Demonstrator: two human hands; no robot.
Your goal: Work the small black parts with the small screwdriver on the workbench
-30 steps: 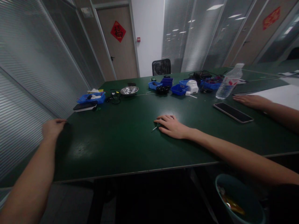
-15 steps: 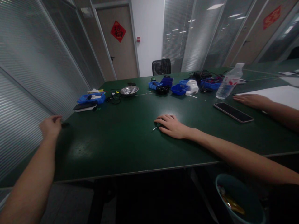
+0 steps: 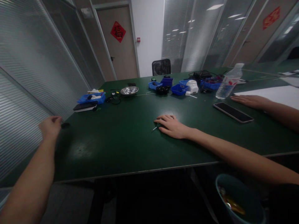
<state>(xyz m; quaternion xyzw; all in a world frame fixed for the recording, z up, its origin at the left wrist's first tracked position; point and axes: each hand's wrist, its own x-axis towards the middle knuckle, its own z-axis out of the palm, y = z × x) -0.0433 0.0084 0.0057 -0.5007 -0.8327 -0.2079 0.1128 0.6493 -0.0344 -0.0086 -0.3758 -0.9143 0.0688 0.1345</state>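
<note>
At the table's left side, my left hand (image 3: 49, 127) is raised with its fingertips pinched together. A small dark oval piece (image 3: 65, 125) shows just beside those fingertips; I cannot tell whether it is held or lies behind them. My right hand (image 3: 171, 126) rests low on the green tabletop (image 3: 112, 137), fingers curled over a small screwdriver (image 3: 154, 128). Its thin metal shaft points toward the lower left from between thumb and forefinger, while most of the dark handle is hidden under the hand.
Another person's hand (image 3: 251, 101) lies at right, near a phone (image 3: 233, 112) and a water bottle (image 3: 230, 81). Blue trays (image 3: 179, 90), a metal bowl (image 3: 129, 91) and cables (image 3: 115, 98) stand farther back. Below the table edge is a bin (image 3: 243, 199).
My left hand has barely shifted, and the dark piece beside it shows more clearly. My right hand stays put. The other person's hand has slid slightly left.
</note>
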